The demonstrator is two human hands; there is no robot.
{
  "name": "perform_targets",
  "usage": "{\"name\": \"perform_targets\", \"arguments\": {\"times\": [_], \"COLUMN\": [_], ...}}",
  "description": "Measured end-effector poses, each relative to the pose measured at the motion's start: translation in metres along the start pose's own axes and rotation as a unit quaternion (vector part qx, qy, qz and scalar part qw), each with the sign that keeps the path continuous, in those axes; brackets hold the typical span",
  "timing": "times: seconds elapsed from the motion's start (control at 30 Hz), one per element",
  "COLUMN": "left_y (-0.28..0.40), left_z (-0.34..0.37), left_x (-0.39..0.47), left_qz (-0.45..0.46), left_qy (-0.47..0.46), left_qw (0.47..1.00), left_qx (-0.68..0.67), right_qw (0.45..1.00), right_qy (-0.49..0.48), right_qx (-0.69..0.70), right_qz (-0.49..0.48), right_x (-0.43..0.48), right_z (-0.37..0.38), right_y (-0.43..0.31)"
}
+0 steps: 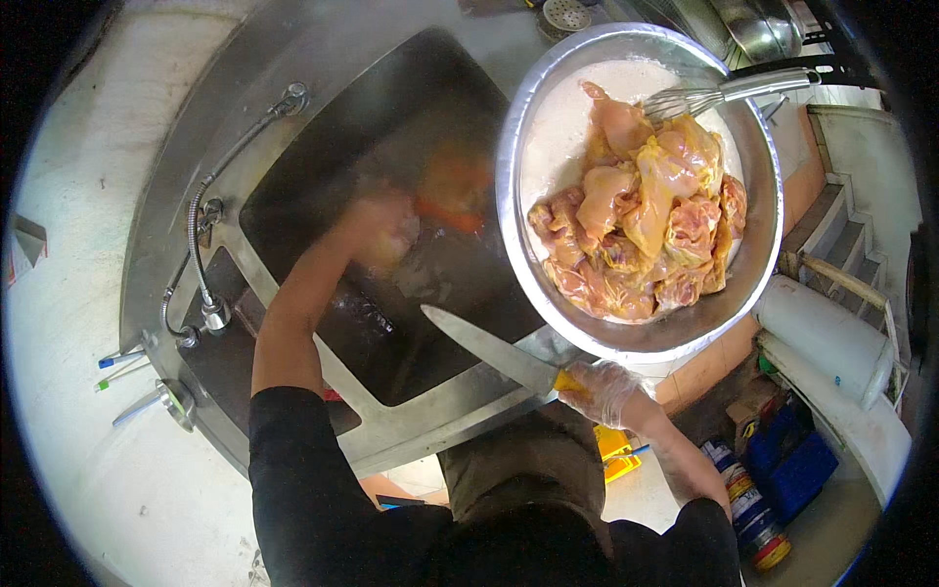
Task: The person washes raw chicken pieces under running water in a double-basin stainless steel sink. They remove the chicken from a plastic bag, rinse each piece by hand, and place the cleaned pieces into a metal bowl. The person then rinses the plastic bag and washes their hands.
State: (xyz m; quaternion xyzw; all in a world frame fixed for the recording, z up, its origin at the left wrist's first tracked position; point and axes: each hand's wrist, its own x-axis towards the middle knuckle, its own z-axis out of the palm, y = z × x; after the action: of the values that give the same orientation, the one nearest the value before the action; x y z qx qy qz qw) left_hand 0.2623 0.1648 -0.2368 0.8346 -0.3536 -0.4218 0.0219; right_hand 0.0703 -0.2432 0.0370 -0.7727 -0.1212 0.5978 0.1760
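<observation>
My right hand [605, 392], in a clear plastic glove, grips the yellow handle of a large kitchen knife [491, 348]. The blade points left over the front rim of the sink [396, 411]. My left hand [385, 227] reaches into the dark basin; it is blurred, and whether it holds anything cannot be told. Just right of it lies a blurred orange-red object [455, 213] of unclear kind. A large metal bowl [517, 286] stands at the right, above the knife. Raw chicken pieces [645, 213] are heaped in it over a pale liquid [557, 110], with a wire whisk [733, 92] across its rim.
A flexible hose faucet [198, 220] runs along the sink's left side, beside a smaller basin. A small metal bowl [176, 405] sits at the lower left corner. Beyond the large bowl are a white cylinder [825, 334], steps and blue containers [799, 469] on the right.
</observation>
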Motion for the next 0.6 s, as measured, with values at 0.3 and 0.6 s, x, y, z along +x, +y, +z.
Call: {"name": "perform_targets", "arguments": {"times": [0.3,0.6], "left_y": [0.028,0.130], "left_z": [-0.007,-0.048], "left_x": [-0.076,-0.217], "left_qz": [0.074,-0.059], "left_qy": [0.039,0.192], "left_qw": [0.997,0.980], "left_qx": [0.001,-0.001], "right_qw": [0.980,0.953], "right_qy": [0.161,0.110], "right_qx": [0.110,0.279], "right_qz": [-0.033,-0.032], "right_x": [0.056,0.034], "right_z": [0.055,0.045], "right_y": [0.002,-0.088]}}
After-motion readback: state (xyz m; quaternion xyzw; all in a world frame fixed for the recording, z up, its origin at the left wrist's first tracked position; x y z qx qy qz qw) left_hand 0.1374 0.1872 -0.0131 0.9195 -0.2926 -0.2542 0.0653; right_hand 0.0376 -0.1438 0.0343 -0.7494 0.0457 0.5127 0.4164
